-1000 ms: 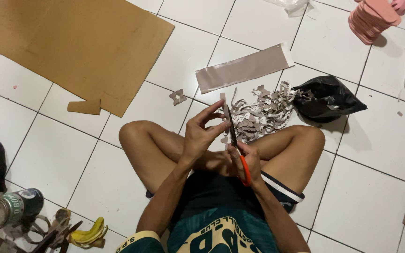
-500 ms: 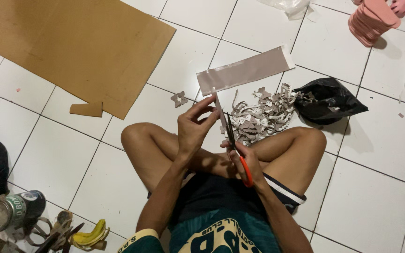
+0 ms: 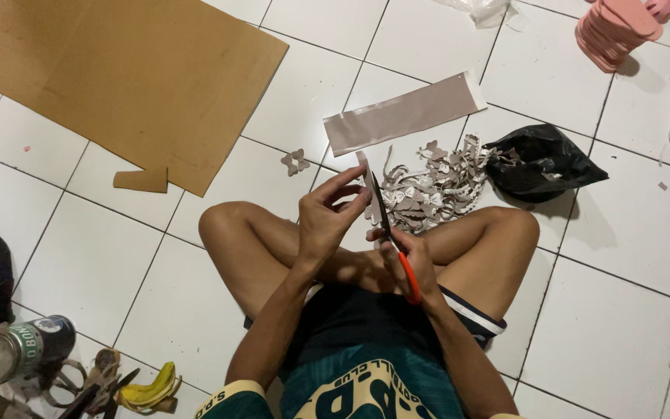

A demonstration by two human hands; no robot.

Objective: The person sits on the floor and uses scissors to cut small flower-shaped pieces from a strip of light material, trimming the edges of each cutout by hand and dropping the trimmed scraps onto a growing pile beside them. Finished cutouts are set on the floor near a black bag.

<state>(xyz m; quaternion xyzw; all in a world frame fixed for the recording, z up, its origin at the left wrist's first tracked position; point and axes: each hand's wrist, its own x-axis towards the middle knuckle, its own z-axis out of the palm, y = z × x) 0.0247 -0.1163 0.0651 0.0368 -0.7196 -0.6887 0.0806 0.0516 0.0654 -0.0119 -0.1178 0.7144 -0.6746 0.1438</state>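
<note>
I sit cross-legged on a white tiled floor. My right hand [image 3: 409, 256] grips scissors [image 3: 395, 248] with an orange-red handle, blades pointing up and away. My left hand [image 3: 327, 217] pinches a small pale strip piece [image 3: 364, 167] at the blades. Just beyond my hands lies a heap of cut pale scraps and butterfly-like shapes [image 3: 428, 190]. A long grey-mauve strip of sheet material [image 3: 401, 112] lies past the heap. One small cut shape [image 3: 296, 161] rests alone on a tile to the left.
A large brown cardboard sheet [image 3: 118, 70] covers the upper left, with a small offcut [image 3: 141, 180] by it. A black plastic bag [image 3: 540, 159] lies right of the scraps. Pink soles [image 3: 614, 27] are stacked top right. A tin can [image 3: 17, 353], tools and a yellow object [image 3: 149, 388] sit bottom left.
My left hand has shifted the small piece slightly along the scissor blades; the view has drifted a little. The scissors stay upright in my right hand.
</note>
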